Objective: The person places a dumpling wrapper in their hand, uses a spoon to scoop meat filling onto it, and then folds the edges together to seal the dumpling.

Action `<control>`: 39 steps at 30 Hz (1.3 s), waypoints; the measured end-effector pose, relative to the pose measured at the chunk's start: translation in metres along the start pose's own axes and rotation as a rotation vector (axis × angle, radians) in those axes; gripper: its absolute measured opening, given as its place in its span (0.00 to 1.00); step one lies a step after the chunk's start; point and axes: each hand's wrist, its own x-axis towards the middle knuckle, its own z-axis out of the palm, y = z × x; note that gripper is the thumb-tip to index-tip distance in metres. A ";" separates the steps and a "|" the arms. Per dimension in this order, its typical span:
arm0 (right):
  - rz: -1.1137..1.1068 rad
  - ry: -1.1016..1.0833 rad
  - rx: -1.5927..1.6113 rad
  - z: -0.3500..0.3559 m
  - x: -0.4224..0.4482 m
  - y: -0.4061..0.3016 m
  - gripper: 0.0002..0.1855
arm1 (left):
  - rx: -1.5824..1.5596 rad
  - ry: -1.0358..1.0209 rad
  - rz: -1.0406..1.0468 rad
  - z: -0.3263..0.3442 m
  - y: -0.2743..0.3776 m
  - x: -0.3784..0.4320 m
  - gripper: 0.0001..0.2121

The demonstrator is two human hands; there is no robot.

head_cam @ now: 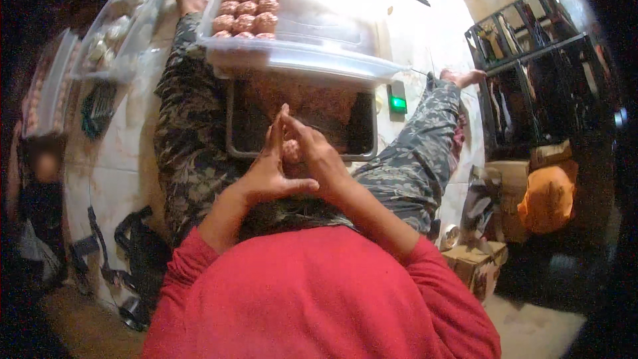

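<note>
A round ball of reddish ground mixture, seemingly raw meat [291, 150], sits between my two hands. My left hand [271, 172] is on its left, thumb stretched to the right below it; my right hand [316, 152] is against its right side. The fingertips of both hands meet above the ball. Under and beyond them lies a dark rectangular tray [375, 132] holding more of the reddish mixture [299, 97]. Behind the tray, a clear plastic container [339, 60] holds rows of similar balls [246, 8] on its left side.
My outstretched legs flank the tray. A small device with a green light [398, 103] lies right of it. At left are plastic containers [62, 85] and another person [42, 194]. At right stand a black rack [538, 50], cardboard boxes [471, 262] and an orange bag [547, 199].
</note>
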 end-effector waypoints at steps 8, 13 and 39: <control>0.188 0.029 0.408 -0.111 -0.012 0.060 0.25 | 0.216 0.181 -0.033 -0.005 0.001 0.016 0.43; 0.508 0.141 -0.066 -0.186 -0.002 0.188 0.13 | 0.473 0.363 0.130 0.001 -0.014 0.031 0.25; 0.843 -0.169 -0.610 -0.132 0.016 0.309 0.23 | 0.402 0.365 0.010 -0.003 -0.013 0.025 0.18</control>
